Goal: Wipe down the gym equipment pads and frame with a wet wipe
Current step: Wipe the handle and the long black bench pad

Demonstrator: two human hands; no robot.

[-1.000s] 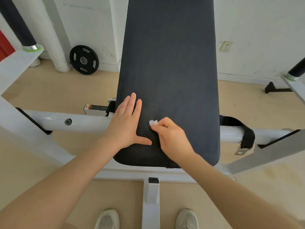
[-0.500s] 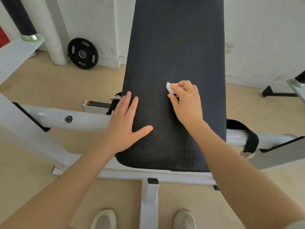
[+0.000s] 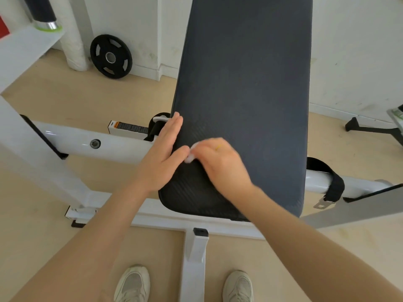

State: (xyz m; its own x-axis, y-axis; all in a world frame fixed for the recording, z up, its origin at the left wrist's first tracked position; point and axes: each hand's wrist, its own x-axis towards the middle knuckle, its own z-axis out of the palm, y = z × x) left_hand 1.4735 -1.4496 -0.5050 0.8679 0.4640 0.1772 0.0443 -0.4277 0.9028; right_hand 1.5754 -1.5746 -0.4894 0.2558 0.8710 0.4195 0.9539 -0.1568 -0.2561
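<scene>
A long dark grey bench pad (image 3: 244, 83) runs away from me up the middle of the view, mounted on a white steel frame (image 3: 122, 146). My left hand (image 3: 162, 156) lies flat with straight fingers on the pad's near left edge. My right hand (image 3: 220, 164) is blurred by motion and pinches a small white wet wipe (image 3: 190, 154) against the pad, right next to my left thumb. Most of the wipe is hidden under the fingers.
A black weight plate (image 3: 111, 56) leans on the wall at back left beside a white pipe (image 3: 73, 31). A black strap with a metal buckle (image 3: 333, 188) wraps the right crossbar. A white post (image 3: 194, 267) stands between my two shoes. Beige floor surrounds the bench.
My right hand swept the wipe up the pad, then back down and left until it is beside my left thumb. My left hand stayed flat, shifting slightly toward the pad's left edge.
</scene>
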